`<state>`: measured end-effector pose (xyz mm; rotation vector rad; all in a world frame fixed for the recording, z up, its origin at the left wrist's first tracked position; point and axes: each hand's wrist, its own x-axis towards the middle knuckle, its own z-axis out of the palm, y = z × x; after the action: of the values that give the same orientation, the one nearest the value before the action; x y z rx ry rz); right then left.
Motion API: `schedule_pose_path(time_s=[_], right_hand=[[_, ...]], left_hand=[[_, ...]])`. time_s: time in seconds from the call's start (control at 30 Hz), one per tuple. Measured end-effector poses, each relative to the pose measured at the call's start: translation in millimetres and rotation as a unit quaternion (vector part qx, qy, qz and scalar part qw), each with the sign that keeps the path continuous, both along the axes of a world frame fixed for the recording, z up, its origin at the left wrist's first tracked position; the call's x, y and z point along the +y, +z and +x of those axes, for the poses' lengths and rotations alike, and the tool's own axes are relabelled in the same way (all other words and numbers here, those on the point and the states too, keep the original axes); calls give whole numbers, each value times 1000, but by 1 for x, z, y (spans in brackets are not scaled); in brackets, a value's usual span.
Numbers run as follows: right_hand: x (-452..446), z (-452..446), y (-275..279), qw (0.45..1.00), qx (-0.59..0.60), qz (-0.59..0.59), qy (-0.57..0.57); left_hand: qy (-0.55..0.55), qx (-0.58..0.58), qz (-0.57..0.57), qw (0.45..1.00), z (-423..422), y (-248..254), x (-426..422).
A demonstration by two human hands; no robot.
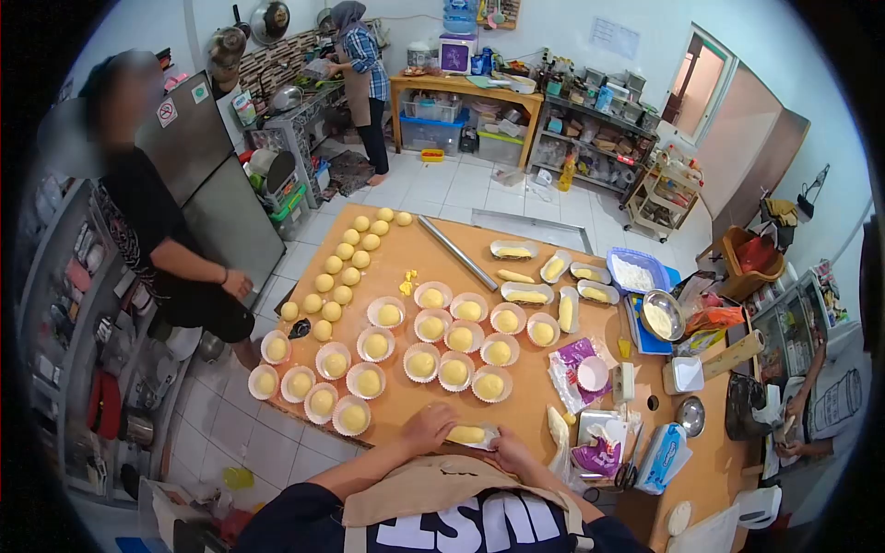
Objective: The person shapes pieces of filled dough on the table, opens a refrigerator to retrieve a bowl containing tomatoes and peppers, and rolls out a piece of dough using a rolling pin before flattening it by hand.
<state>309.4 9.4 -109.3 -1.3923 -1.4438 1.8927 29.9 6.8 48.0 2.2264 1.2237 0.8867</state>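
Close to my body at the table's near edge, an elongated dough roll (466,433) lies partly over a white paper case (487,437). My left hand (429,428) is closed at the roll's left end, its fingertips partly hidden. On the other side, my right hand (513,455) pinches the right end of the paper case. Round dough balls in fluted paper cups (454,372) stand in several rows just beyond my left hand. Farther off, similar long dough pieces in oval paper cases (525,293) lie near a metal rod (458,253).
Bare dough balls (324,282) line the table's left side. To the right are a blue basin of flour (636,273), a metal bowl (663,315), a piping bag (559,431), scissors (629,468) and a blue pack (664,458). One person stands left of the table; others are at the back and right.
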Motion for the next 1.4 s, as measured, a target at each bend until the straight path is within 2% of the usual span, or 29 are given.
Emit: schedule_pose_path(time_s=[0.03,0.07,0.1,0.13,0.2,0.27,0.3,0.37,0.4,0.5,0.6,0.67,0.7,0.77,0.8,0.87,0.9,1.0,1.07,1.1,1.17,1.3,1.37,1.4], right_hand=[[-2,-11,24,1000,-11,19,-2],[1,-24,77,994,-95,54,10],[-4,-33,112,980,-177,88,23],[-13,-38,122,949,-248,193,7],[-24,-45,138,838,-378,392,-25],[-21,-48,179,828,-322,459,7],[-20,-48,191,820,-293,491,24],[-18,-49,158,857,-294,411,105],[-17,-54,161,870,-293,369,144],[-16,-54,181,856,-213,428,196],[-11,-59,138,848,-276,409,193],[-17,-66,181,850,-274,395,215],[-19,-67,196,851,-274,388,226],[-16,-62,156,816,-298,439,230],[-13,-61,141,798,-310,463,231],[-8,-61,132,806,-308,452,227],[-8,-63,135,811,-307,446,224],[-10,-63,147,789,-257,526,185],[-8,-61,117,779,-283,530,180],[-7,-60,107,773,-297,532,177],[-8,-62,122,794,-328,469,203],[-11,-70,159,840,-334,382,191],[-11,-71,154,840,-319,401,180],[-12,-71,152,839,-312,410,174]], left_hand=[[-51,35,-29,998,3,-11,1],[-102,72,-58,991,5,-21,0],[-121,78,-38,989,6,-32,-2],[-139,84,-17,987,7,-42,-3],[-158,97,21,982,7,-44,0],[-159,109,52,980,8,-36,1],[-165,138,30,976,10,-38,2],[-176,193,-16,965,16,-43,1],[-162,196,-20,967,19,-44,-1],[-131,211,-23,968,25,-45,-6],[-138,243,-6,960,19,-45,-9],[-139,255,24,957,14,-37,-15],[-134,285,-10,949,16,-26,-16],[-124,342,-78,928,22,-4,-15],[-120,326,-67,935,21,-17,-14],[-113,296,-47,947,18,-54,-13],[-104,289,-40,951,17,-53,-14],[-79,268,-23,960,18,-55,-14],[-63,256,-20,964,21,-67,-11],[-77,286,-41,954,22,-57,-11],[-104,346,-81,929,25,-17,-6],[-126,328,-85,932,28,-13,-5],[-116,342,-130,923,32,-15,-6],[-111,298,-114,941,29,-24,-6]])
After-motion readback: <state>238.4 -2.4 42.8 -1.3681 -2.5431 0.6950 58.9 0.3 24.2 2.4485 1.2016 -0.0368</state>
